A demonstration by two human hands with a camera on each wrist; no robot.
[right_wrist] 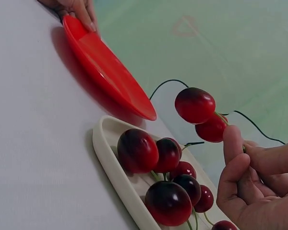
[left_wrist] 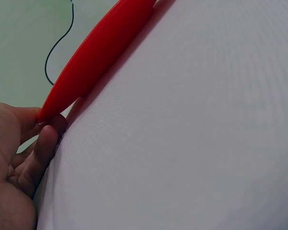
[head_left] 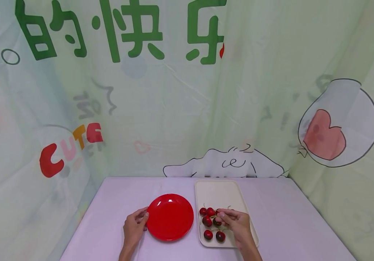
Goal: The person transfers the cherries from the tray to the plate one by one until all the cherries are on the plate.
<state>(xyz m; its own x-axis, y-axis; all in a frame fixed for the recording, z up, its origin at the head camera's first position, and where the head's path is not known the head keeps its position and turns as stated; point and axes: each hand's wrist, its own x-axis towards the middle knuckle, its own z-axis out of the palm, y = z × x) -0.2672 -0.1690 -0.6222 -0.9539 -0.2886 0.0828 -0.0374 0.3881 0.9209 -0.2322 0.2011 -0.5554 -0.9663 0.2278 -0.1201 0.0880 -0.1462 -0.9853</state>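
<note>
My left hand (head_left: 134, 227) pinches the left rim of a round, shiny red plate (head_left: 170, 217), thumb on the rim and fingertips beneath it. In the left wrist view the plate (left_wrist: 96, 52) shows from its side, close over the table. Over a cream tray (head_left: 221, 192), my right hand (head_left: 240, 224) pinches the thin green stem end of a pair of cherries (right_wrist: 195, 105). The two dark red cherries hang off the fingertips, above the others in the right wrist view. Several loose cherries (head_left: 208, 235) with stems lie in the front half of the tray.
The plate and tray stand side by side on a table with a pale lilac cloth (head_left: 291, 217). A printed pale green curtain (head_left: 258, 90) rises behind the table and along both sides.
</note>
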